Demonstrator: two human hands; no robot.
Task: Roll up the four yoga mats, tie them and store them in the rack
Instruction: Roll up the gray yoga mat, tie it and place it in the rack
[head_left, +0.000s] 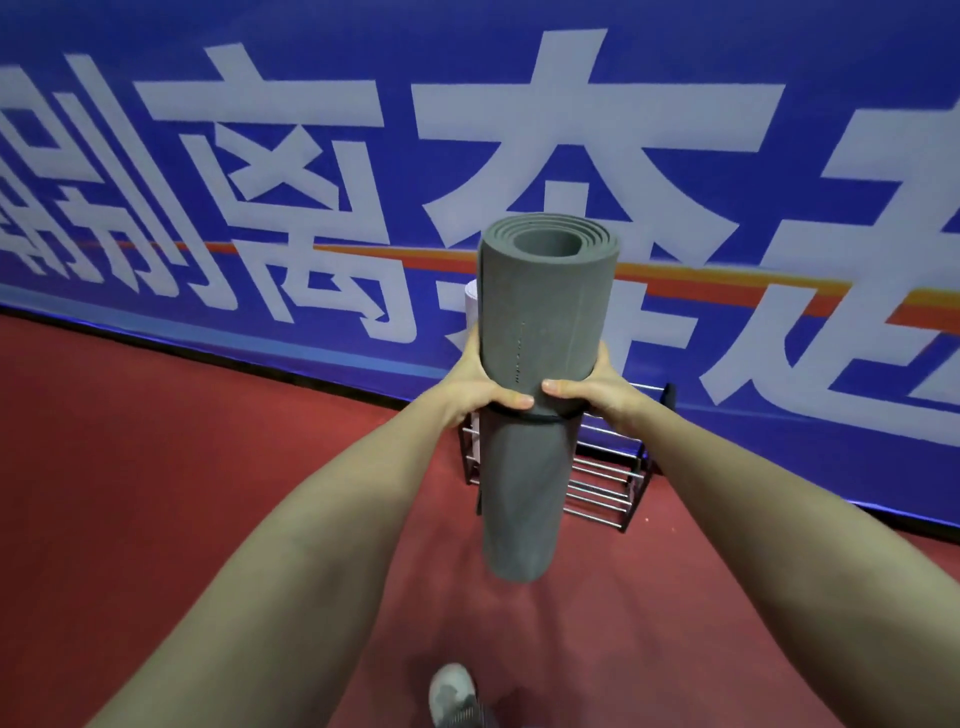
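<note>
- Two-handed grasp on the grey mat (545, 322): left hand (480, 387) and right hand (597, 384) wrapped round its middle from either side, thumbs on the near face, just above the black strap (524, 417).
- Held upright in the air over the red floor (208, 467), lower end hanging free, nearer than the rack (602, 478) at the foot of the far blue banner (857, 62).
- Judged as the storing step: rolled and tied, not yet in the rack.
- Keep the roll vertical and carry it farther, lower end brought over the bare bars on the right.
- Steer clear of the pale mat (471, 306) peeking out behind on the left, apparently stored already, base hidden.
- Lower slowly, feeling for the unseen bottom end, and seat it between bars before loosening either hand.
- Avoid sliding palms down onto the strap, likely to drag it off and loosen the coils.
</note>
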